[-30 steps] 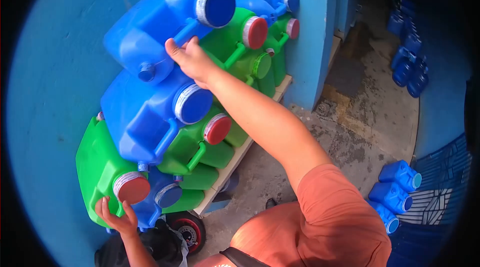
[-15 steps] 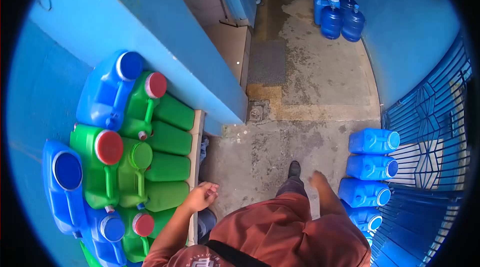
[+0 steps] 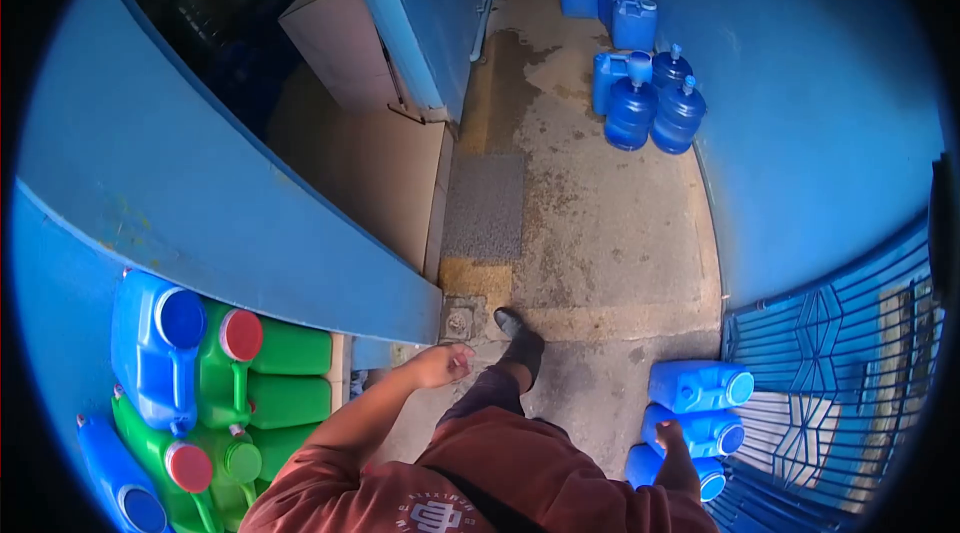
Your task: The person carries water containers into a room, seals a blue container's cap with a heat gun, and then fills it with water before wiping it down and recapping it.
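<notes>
While both hands (image 3: 445, 365) (image 3: 668, 433) hang loose and empty, three blue jugs (image 3: 700, 385) lie beside the right

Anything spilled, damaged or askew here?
A dark wet patch stains the concrete floor near the round water bottles. The blue jerrycans by the right hand lie on their sides, stacked.
</notes>
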Action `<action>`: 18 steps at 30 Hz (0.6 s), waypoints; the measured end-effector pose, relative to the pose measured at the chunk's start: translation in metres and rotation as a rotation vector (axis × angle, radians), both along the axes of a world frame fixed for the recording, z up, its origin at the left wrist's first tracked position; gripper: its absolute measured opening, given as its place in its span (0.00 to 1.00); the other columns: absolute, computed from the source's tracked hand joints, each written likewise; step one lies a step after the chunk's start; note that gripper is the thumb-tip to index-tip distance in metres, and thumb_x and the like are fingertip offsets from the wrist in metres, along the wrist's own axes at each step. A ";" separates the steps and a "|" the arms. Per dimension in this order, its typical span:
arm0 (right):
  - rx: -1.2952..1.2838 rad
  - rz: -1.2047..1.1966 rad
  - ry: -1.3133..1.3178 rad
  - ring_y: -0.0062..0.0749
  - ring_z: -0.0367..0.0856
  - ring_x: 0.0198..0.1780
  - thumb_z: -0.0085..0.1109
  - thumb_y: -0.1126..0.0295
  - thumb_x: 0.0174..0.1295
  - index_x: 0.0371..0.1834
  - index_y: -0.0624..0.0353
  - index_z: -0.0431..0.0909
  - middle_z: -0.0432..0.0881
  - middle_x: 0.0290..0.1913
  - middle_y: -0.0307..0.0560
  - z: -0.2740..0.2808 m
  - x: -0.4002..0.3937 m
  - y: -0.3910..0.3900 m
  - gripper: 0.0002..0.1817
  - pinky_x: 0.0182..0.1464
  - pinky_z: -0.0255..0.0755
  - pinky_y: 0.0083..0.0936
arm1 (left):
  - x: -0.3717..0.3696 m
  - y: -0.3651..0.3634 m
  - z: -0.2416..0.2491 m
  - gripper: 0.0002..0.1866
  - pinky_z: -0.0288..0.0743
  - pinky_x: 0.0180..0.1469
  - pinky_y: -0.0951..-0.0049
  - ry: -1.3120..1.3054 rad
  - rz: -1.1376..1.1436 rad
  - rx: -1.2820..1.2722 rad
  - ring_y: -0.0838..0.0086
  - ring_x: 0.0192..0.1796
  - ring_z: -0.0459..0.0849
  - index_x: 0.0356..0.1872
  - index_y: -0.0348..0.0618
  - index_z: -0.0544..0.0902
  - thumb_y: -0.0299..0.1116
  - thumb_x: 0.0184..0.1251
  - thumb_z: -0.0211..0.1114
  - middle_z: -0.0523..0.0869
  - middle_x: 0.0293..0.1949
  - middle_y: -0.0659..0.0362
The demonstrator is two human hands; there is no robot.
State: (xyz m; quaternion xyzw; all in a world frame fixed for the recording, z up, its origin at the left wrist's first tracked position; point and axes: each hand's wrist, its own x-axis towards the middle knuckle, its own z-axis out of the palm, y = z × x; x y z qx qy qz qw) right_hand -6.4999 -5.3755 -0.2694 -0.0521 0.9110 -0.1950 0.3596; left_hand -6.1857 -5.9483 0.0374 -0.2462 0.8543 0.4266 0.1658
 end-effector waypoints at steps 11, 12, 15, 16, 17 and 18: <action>-0.254 0.273 -0.056 0.33 0.86 0.45 0.69 0.59 0.64 0.52 0.62 0.79 0.88 0.43 0.50 0.193 -0.155 -0.377 0.20 0.49 0.79 0.30 | -0.191 -0.211 0.039 0.21 0.78 0.55 0.60 0.133 -0.156 -0.113 0.57 0.52 0.85 0.59 0.43 0.79 0.43 0.70 0.66 0.86 0.48 0.50; -0.263 0.302 0.057 0.33 0.86 0.45 0.69 0.60 0.64 0.51 0.62 0.78 0.88 0.42 0.50 0.208 -0.178 -0.399 0.19 0.48 0.79 0.31 | -0.190 -0.233 0.043 0.21 0.78 0.56 0.59 0.037 -0.198 -0.199 0.56 0.54 0.85 0.58 0.43 0.80 0.43 0.70 0.65 0.86 0.49 0.49; -0.316 0.196 0.187 0.37 0.87 0.41 0.66 0.59 0.64 0.49 0.61 0.79 0.88 0.40 0.50 0.216 -0.247 -0.449 0.19 0.46 0.80 0.32 | -0.180 -0.291 0.043 0.17 0.77 0.58 0.55 -0.076 -0.153 -0.201 0.53 0.56 0.84 0.58 0.46 0.80 0.38 0.71 0.61 0.85 0.52 0.50; -0.322 0.128 0.149 0.39 0.87 0.42 0.66 0.57 0.62 0.46 0.60 0.80 0.88 0.38 0.49 0.191 -0.270 -0.453 0.19 0.47 0.80 0.32 | -0.180 -0.303 0.047 0.17 0.77 0.58 0.55 -0.079 -0.122 -0.203 0.53 0.56 0.84 0.58 0.46 0.80 0.38 0.71 0.61 0.85 0.52 0.50; -0.183 0.188 0.119 0.38 0.87 0.36 0.66 0.58 0.64 0.43 0.60 0.82 0.87 0.34 0.48 0.143 -0.300 -0.448 0.15 0.41 0.80 0.32 | -0.179 -0.313 0.054 0.17 0.77 0.58 0.55 -0.238 -0.145 -0.224 0.53 0.56 0.84 0.58 0.46 0.80 0.35 0.70 0.60 0.85 0.53 0.50; -0.042 0.257 0.096 0.36 0.87 0.30 0.65 0.59 0.66 0.39 0.59 0.84 0.87 0.29 0.47 0.107 -0.328 -0.469 0.13 0.35 0.80 0.32 | -0.176 -0.330 0.057 0.18 0.77 0.58 0.54 -0.397 -0.159 -0.233 0.53 0.57 0.84 0.58 0.47 0.80 0.33 0.68 0.58 0.85 0.54 0.50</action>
